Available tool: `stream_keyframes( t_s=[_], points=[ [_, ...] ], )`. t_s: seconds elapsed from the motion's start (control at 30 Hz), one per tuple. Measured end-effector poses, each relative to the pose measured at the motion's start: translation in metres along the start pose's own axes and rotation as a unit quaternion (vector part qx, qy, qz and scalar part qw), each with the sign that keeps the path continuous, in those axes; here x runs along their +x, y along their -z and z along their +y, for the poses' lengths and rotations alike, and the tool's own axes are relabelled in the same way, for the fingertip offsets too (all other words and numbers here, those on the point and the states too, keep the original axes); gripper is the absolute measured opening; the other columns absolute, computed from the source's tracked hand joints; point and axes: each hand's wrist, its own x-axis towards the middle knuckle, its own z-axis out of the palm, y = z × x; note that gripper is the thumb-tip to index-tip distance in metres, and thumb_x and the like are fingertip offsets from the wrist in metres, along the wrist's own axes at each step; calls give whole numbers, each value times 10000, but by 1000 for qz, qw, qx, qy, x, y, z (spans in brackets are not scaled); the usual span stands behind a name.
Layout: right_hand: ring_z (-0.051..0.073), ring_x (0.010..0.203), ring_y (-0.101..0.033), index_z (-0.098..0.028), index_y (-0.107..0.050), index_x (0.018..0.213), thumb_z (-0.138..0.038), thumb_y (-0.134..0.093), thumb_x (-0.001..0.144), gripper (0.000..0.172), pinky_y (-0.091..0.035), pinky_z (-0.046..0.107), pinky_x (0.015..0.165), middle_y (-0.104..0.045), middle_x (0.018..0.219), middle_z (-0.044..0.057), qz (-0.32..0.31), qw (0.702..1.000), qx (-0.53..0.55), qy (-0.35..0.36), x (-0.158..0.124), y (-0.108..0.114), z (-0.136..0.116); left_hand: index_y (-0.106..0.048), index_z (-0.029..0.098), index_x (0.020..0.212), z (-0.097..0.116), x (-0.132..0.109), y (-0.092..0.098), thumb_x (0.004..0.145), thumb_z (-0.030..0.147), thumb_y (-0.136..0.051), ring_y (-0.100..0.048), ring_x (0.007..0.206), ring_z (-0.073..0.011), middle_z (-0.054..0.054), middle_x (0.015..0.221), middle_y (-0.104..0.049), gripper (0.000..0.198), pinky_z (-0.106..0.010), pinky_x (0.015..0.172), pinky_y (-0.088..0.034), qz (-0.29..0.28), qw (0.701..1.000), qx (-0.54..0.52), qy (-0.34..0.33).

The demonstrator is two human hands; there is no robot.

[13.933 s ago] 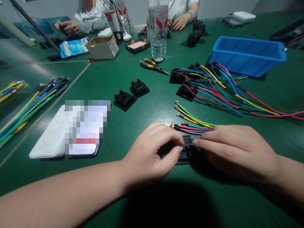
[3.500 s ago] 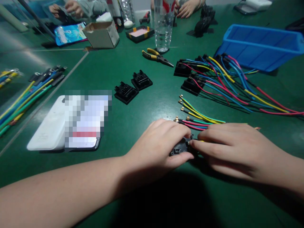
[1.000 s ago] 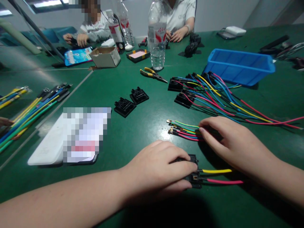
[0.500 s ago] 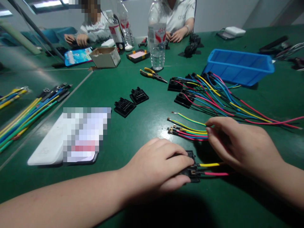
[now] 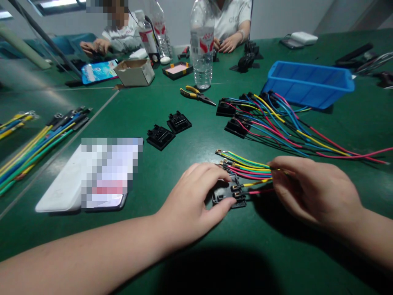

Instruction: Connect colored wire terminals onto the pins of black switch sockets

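In the head view my left hand (image 5: pixel 199 196) grips a black plastic housing (image 5: pixel 226 191) on the table, thumb on its near side and fingers over its far side. A yellow wire (image 5: pixel 256 182) and a red wire (image 5: pixel 257 191) run from metal terminals in the housing toward my right hand. My right hand (image 5: pixel 316 192) has thumb and forefinger pinched on a bundle of thin wires (image 5: pixel 250 168), yellow, green and red, whose metal terminals point left, just beyond the housing. How many wires the pinch holds is hidden by the fingers.
Two black housings (image 5: pixel 160 137) lie left of centre, near pliers (image 5: pixel 198 95). Wired housings (image 5: pixel 237 126) and a blue bin (image 5: pixel 310 86) sit at the right. A white device (image 5: pixel 61 180), thicker cables (image 5: pixel 46 147) and a bottle (image 5: pixel 202 53) surround them. Two people sit across the table.
My left hand has shifted the housing away from me and leftward, beside the bundle, with its fingers less over it. The separate yellow-green wire's end has come down to the other wires.
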Motion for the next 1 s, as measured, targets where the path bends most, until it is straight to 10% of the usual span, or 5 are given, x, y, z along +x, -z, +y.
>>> stream_keyframes(
  t_s=[0.5, 1.0],
  points=[
    [130, 434, -527, -189, -525, 1047, -218, -482, 928, 130, -385, 280, 456, -594, 583, -24, 24, 996, 65, 53, -1, -2, 0, -494, 250, 1057, -7, 0, -6, 933, 134, -549, -559, 879, -91, 35, 950, -564, 178, -202, 796, -453, 153, 973, -157, 75],
    [159, 495, -452, -193, -509, 1157, -271, -414, 976, 219, -271, 316, 486, -567, 596, -30, 0, 990, -54, 131, -2, -2, 2, -538, 194, 931, -2, -3, -2, 895, 88, -547, -554, 825, -108, 10, 883, -573, 113, -247, 748, -457, 107, 989, -99, 2]
  ],
)
